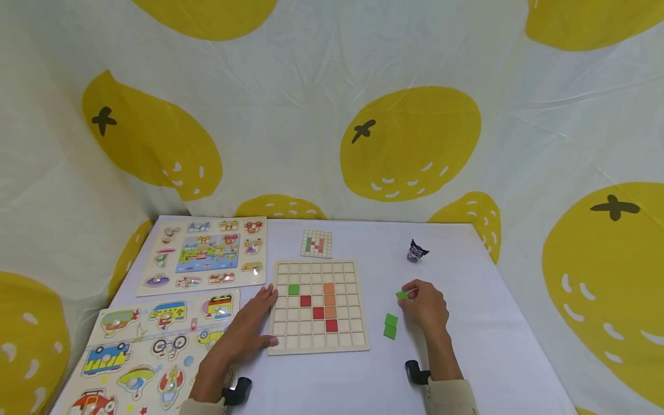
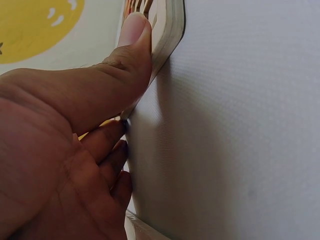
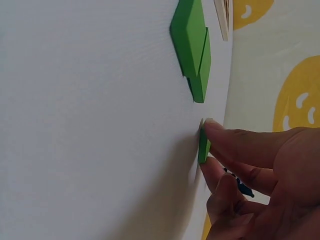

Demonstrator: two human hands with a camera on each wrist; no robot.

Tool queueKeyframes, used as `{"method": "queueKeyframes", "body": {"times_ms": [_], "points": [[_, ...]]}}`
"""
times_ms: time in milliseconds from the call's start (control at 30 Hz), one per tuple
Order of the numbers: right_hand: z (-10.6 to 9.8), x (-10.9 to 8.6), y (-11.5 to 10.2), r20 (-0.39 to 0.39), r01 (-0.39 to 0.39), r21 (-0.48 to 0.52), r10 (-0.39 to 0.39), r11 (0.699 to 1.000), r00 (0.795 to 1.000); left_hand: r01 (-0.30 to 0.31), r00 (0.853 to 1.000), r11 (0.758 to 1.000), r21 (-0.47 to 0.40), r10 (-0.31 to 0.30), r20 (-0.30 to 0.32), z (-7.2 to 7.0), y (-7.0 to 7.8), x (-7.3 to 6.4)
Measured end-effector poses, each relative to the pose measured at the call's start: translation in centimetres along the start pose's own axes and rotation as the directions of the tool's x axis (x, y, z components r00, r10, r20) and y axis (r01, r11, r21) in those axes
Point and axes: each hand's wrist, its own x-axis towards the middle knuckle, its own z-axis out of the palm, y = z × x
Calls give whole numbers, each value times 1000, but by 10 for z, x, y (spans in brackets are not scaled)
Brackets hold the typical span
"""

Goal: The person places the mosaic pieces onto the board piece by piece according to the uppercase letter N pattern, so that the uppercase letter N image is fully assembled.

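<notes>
Right hand [image 1: 426, 305]: thumb and fingers together, clamped on one green tile [image 1: 402, 295].
Held green tile: pinched at the right of the board [image 1: 319, 351], well apart from it; whether it touches the table [image 1: 493, 323] cannot be told.
Loose green tiles [image 1: 391, 320]: two, touching, on the table between board and right hand.
Left hand [image 1: 244, 331]: thumb and fingers apart, touching the board's left edge, the thumb near the lower-left corner.
Board cells: one placed green tile [image 1: 293, 289] at upper left; three red tiles [image 1: 318, 313] on a falling diagonal; three orange tiles [image 1: 329, 300] stacked in a column above the lowest red.
Pattern card [image 1: 316, 244]: flat beyond the board, showing a green column, a red diagonal and an orange column.
Step in hand: judged to be picking up a tile for the green column, of which one cell is filled.
Next move: probably calls for carrying the tile leftward, squaring it to a cell below the placed green one and letting go, the board kept steady.
</notes>
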Motion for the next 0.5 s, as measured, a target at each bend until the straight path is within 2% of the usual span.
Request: {"method": "queueKeyframes", "body": {"times_ms": [300,500], "points": [[4,-1,-4,-15,31,31,-30,999,999,6,1000,1000,5,-6,-10,0,3,1],[13,-11,-19,-41,79,61,-76,995,996,16,1000,1000,15,-16,-9,1,2,0]]}}
